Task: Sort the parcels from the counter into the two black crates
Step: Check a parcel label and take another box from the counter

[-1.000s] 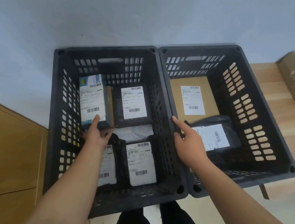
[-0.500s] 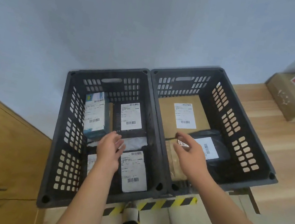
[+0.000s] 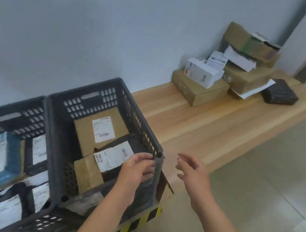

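The left hand point(image 3: 134, 171) curls at the corner of the right black slatted plastic crate point(image 3: 141, 122), grip unclear; the right hand point(image 3: 193, 173) hovers open-fingered. Brown cardboard parcels point(image 3: 199, 89) sit stacked on the wooden counter point(image 3: 196, 127); the crate's white barcode labels point(image 3: 103, 128) are too blurred to read.

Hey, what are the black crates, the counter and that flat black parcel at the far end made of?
Black crates: moulded plastic, matt, by the slotted walls. Counter: pale wood or wood-look laminate, with plank lines and grain. Flat black parcel: probably a plastic mailing bag, faintly shiny and wrinkled; blur leaves it open.
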